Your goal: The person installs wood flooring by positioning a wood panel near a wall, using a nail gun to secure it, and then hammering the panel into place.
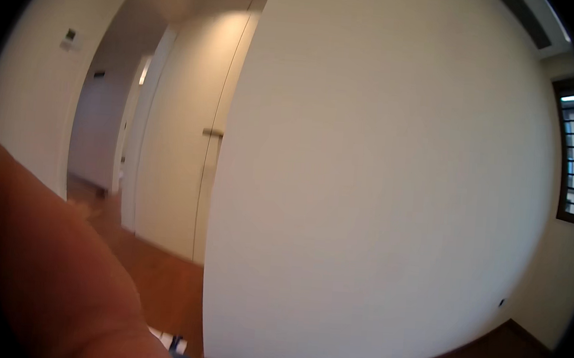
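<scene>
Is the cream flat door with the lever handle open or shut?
Apparently shut: the cream flat door shows only a thin dark seam.

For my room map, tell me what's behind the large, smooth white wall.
Past its left edge: a flat cream door, grey bar handle, reddish-brown floor. The wall covers the rest.

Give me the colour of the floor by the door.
The floor is reddish-brown, clearest in the head view.

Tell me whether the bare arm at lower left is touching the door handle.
Apart. The head view shows a plain gap: brown floor and pale door lie between the bare arm and the door handle.
</scene>
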Available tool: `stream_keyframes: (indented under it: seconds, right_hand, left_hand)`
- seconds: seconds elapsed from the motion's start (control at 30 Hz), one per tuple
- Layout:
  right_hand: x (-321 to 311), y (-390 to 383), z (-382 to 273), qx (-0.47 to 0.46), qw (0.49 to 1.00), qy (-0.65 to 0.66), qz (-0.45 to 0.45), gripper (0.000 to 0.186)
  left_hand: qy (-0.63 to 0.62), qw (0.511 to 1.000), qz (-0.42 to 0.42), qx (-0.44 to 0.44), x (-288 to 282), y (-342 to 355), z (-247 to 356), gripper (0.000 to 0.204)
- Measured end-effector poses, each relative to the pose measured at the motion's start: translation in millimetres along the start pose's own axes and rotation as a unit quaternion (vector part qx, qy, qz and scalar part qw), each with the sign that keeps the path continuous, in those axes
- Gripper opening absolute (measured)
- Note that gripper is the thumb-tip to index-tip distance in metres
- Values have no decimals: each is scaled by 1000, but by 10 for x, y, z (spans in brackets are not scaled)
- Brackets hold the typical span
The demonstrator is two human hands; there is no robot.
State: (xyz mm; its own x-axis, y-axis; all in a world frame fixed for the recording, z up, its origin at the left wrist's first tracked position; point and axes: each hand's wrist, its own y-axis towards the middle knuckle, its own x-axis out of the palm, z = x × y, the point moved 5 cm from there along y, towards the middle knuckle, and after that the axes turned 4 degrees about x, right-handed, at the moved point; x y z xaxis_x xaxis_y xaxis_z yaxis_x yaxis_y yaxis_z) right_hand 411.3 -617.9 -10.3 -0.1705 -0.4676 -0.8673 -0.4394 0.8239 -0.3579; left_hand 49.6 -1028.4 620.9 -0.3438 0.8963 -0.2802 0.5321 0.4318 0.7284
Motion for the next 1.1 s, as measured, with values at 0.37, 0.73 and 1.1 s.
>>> stream_keyframes:
  seconds: [0.37,0.73,1.1]
  right_hand:
    - [1262,-206,695,100,979,150,97,48]
    - [485,-619,271,125,945,212,217,38]
    - [-2223,-1179,-1045,-49,932,117,339,34]
  left_hand:
    - [79,804,170,-564,-1485,-4678,-266,21]
    - [52,462,-182,-867,-221,-8252,2225,19]
    - [72,430,-348,-830,610,-8939,1593,14]
